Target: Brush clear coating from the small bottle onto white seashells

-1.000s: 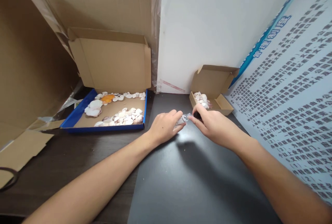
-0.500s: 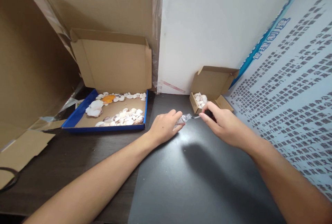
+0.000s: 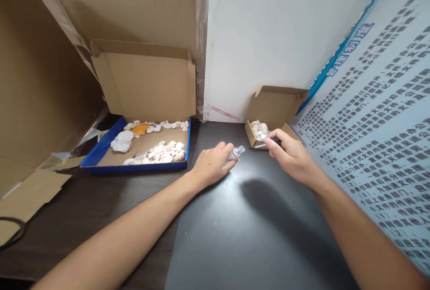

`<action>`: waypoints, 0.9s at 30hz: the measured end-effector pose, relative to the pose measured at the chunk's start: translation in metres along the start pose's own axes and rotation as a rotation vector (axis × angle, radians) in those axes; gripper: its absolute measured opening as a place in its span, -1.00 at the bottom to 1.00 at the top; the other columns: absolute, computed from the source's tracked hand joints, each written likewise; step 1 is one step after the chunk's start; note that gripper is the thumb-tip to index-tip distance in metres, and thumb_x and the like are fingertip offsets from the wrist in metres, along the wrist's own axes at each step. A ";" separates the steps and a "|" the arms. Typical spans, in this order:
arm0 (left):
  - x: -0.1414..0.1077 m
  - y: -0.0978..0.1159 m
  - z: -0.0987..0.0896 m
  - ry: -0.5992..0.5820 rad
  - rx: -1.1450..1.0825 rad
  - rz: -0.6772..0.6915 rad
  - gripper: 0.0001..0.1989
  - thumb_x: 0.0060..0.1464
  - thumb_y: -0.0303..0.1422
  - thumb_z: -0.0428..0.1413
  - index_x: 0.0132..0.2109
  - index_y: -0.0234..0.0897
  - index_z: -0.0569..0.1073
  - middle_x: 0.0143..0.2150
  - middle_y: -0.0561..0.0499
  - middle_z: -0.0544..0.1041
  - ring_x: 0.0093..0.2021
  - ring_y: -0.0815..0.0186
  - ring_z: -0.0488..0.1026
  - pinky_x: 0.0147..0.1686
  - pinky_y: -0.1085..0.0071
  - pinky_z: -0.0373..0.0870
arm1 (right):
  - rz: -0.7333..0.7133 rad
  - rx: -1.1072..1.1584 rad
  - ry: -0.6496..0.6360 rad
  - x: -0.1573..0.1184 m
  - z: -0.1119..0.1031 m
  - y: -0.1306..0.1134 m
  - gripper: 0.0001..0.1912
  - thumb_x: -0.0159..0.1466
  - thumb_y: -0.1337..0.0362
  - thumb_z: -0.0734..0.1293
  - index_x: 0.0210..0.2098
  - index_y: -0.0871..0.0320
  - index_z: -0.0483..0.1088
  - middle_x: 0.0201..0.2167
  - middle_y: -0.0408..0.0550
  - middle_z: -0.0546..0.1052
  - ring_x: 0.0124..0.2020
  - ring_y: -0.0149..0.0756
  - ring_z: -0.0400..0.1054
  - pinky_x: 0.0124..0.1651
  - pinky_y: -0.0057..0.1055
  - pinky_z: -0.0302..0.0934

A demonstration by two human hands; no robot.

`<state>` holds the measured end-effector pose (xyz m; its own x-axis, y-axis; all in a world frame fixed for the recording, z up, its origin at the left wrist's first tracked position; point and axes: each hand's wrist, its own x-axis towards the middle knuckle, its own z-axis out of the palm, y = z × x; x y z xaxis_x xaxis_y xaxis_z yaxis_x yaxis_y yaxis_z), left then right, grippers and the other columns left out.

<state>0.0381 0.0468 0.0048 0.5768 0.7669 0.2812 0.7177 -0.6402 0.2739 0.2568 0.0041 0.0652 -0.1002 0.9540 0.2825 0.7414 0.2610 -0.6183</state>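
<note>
My left hand (image 3: 211, 164) is closed around a small clear bottle (image 3: 238, 151) lying tilted over the dark grey mat, its open neck pointing right. Pinched in my right hand (image 3: 293, 159) is a brush cap (image 3: 260, 145), with a black top, a thin whitish stem and a dark tip. That tip points left, apart from the bottle's mouth. My right fingers partly cover the cap. Just behind them sits a small cardboard box (image 3: 250, 134) with its lid up, holding white shells (image 3: 258, 129).
To the left, a blue-edged cardboard box (image 3: 134, 168) stands lid up, with many white shells (image 3: 168, 151) and an orange shell (image 3: 140, 128) inside. Cardboard walls, a white panel (image 3: 255, 35) and a printed board (image 3: 379, 124) enclose the table. A black loop (image 3: 20, 227) lies far left.
My right hand has moved right with the brush cap, and its tip has come out of the bottle's mouth. My left hand has barely moved, still on the bottle.
</note>
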 end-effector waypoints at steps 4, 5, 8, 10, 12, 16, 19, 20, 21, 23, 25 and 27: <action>0.004 -0.002 0.003 -0.006 -0.071 -0.040 -0.75 0.29 -0.11 -0.11 -0.16 -0.18 0.27 -0.22 0.02 0.44 -0.29 0.21 0.44 -0.41 0.34 0.24 | 0.128 0.375 -0.008 0.002 0.015 0.017 -0.63 0.36 -0.04 0.20 -0.41 0.10 0.22 -0.66 -0.28 0.19 -0.62 -0.45 -0.01 -0.53 -0.47 -0.09; 0.006 -0.002 0.005 -0.004 -0.089 -0.054 -0.75 0.28 -0.11 -0.10 -0.17 -0.18 0.26 -0.22 0.03 0.44 -0.29 0.21 0.44 -0.40 0.34 0.24 | 0.148 0.475 -0.018 0.003 0.018 0.020 -0.61 0.34 -0.07 0.21 -0.42 0.09 0.21 -0.67 -0.31 0.14 -0.63 -0.46 -0.04 -0.54 -0.47 -0.11; 0.017 -0.005 0.012 0.010 -0.141 -0.101 -0.78 0.28 -0.12 -0.09 -0.18 -0.17 0.25 -0.21 0.04 0.45 -0.30 0.24 0.42 -0.37 0.35 0.25 | 0.174 0.577 -0.033 0.002 0.025 0.026 -0.56 0.31 -0.14 0.19 -0.42 0.09 0.19 -0.70 -0.33 0.09 -0.66 -0.47 -0.07 -0.57 -0.48 -0.12; 0.026 -0.008 0.018 0.024 -0.175 -0.129 -0.80 0.28 -0.15 -0.09 -0.17 -0.16 0.25 -0.20 0.04 0.45 -0.28 0.26 0.42 -0.34 0.36 0.26 | 0.181 0.592 -0.035 0.001 0.027 0.028 -0.55 0.31 -0.16 0.17 -0.43 0.09 0.18 -0.69 -0.33 0.10 -0.66 -0.48 -0.06 -0.58 -0.49 -0.12; 0.038 -0.011 0.024 0.039 -0.201 -0.162 -0.82 0.28 -0.17 -0.08 -0.18 -0.17 0.25 -0.20 0.03 0.45 -0.26 0.27 0.42 -0.32 0.38 0.26 | 0.184 0.604 -0.035 0.000 0.029 0.030 -0.55 0.30 -0.16 0.17 -0.44 0.09 0.15 -0.68 -0.33 0.11 -0.67 -0.48 -0.06 -0.59 -0.49 -0.12; 0.058 -0.016 0.032 0.057 -0.226 -0.233 -0.83 0.27 -0.21 -0.05 -0.19 -0.21 0.28 -0.21 -0.02 0.48 -0.26 0.25 0.42 -0.30 0.37 0.26 | 0.170 0.588 -0.023 0.000 0.032 0.036 -0.59 0.29 -0.13 0.21 -0.40 0.08 0.14 -0.63 -0.33 0.11 -0.67 -0.50 -0.04 -0.59 -0.50 -0.13; 0.066 -0.018 0.034 0.062 -0.227 -0.259 -0.85 0.24 -0.24 0.00 -0.21 -0.23 0.31 -0.21 -0.05 0.49 -0.23 0.22 0.43 -0.26 0.35 0.27 | 0.144 0.532 0.007 -0.001 0.035 0.042 -0.65 0.31 -0.07 0.21 -0.35 0.07 0.15 -0.61 -0.33 0.11 -0.65 -0.47 -0.02 -0.58 -0.49 -0.11; 0.067 -0.018 0.034 0.063 -0.226 -0.264 -0.85 0.23 -0.25 0.01 -0.21 -0.23 0.32 -0.21 -0.06 0.49 -0.21 0.21 0.43 -0.24 0.35 0.28 | 0.134 0.504 0.020 -0.001 0.036 0.044 -0.67 0.32 -0.05 0.20 -0.34 0.07 0.16 -0.61 -0.32 0.11 -0.64 -0.46 -0.01 -0.56 -0.49 -0.09; 0.068 -0.018 0.035 0.064 -0.226 -0.269 -0.85 0.22 -0.25 0.01 -0.22 -0.24 0.33 -0.22 -0.07 0.50 -0.21 0.19 0.43 -0.23 0.33 0.28 | 0.123 0.472 0.033 -0.002 0.036 0.046 -0.70 0.33 -0.02 0.20 -0.34 0.07 0.18 -0.60 -0.31 0.12 -0.62 -0.44 0.01 -0.55 -0.48 -0.07; 0.069 -0.018 0.035 0.064 -0.229 -0.279 -0.85 0.21 -0.25 0.03 -0.23 -0.24 0.33 -0.23 -0.09 0.50 -0.21 0.16 0.44 -0.22 0.31 0.28 | 0.099 0.402 0.054 -0.004 0.038 0.048 -0.74 0.35 0.03 0.20 -0.33 0.08 0.21 -0.58 -0.29 0.15 -0.58 -0.41 0.04 -0.50 -0.46 -0.04; 0.069 -0.019 0.035 0.059 -0.239 -0.286 -0.85 0.19 -0.24 0.04 -0.25 -0.24 0.34 -0.25 -0.09 0.50 -0.21 0.14 0.44 -0.22 0.30 0.28 | 0.075 0.337 0.060 -0.005 0.039 0.048 -0.76 0.36 0.07 0.20 -0.33 0.09 0.25 -0.56 -0.26 0.19 -0.54 -0.39 0.07 -0.46 -0.44 -0.02; 0.069 -0.019 0.034 0.053 -0.256 -0.292 -0.85 0.17 -0.24 0.06 -0.26 -0.23 0.34 -0.25 -0.09 0.51 -0.20 0.13 0.45 -0.21 0.29 0.28 | 0.052 0.286 0.051 -0.007 0.040 0.046 -0.77 0.36 0.10 0.21 -0.34 0.10 0.27 -0.55 -0.24 0.22 -0.52 -0.38 0.09 -0.42 -0.43 -0.01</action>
<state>0.0778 0.1132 -0.0123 0.3373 0.9193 0.2026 0.7242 -0.3909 0.5681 0.2651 0.0149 0.0059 -0.0285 0.9604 0.2771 0.5267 0.2501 -0.8124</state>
